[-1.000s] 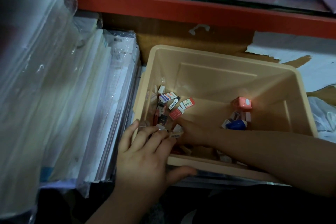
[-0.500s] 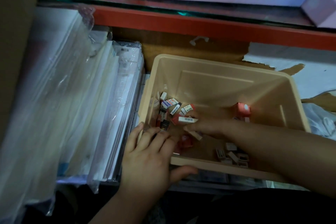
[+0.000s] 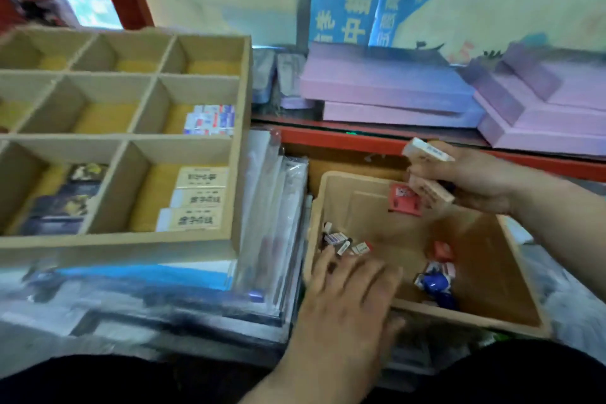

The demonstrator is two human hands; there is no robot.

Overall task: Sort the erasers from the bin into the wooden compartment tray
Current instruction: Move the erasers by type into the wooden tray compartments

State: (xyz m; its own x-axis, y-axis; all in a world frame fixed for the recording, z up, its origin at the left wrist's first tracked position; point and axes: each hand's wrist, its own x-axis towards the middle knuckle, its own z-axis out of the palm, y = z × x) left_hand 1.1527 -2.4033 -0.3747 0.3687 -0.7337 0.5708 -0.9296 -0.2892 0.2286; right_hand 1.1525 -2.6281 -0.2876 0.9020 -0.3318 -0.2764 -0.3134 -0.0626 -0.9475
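Head view showed the right hand (image 3: pixel 472 180) raised over the far side of the bin (image 3: pixel 459 315), its fingers clenched around a small handful of erasers (image 3: pixel 429 188): a white one stuck out on top, pale ones lay under the fingers, and a red eraser (image 3: pixel 403 202) hung at the low edge of the bunch, though blur hid whether the fingers truly held it. The left hand (image 3: pixel 354 289) lay flat and released on the bin's near left corner, fingers spread over the rim, grasping nothing. Loose erasers (image 3: pixel 346 243) sat on the bin's floor just beyond those fingers, with a few more toward its right wall. The wooden tray (image 3: pixel 242 141) stood left of the bin and higher, with plastic-wrapped packs (image 3: pixel 278 223) in between. The step in hand looked like carrying the handful to the tray. Doing it well probably called for a firm grip across that gap, since a dropped piece could slip between the packs. The compartment closest to the bin held cream erasers (image 3: pixel 196 200), and the one beyond it white, red and blue erasers (image 3: pixel 210 120), so each piece likely belonged with its match, let go one kind at a time rather than tipped out together. The left hand seemed best used steadying the bin.
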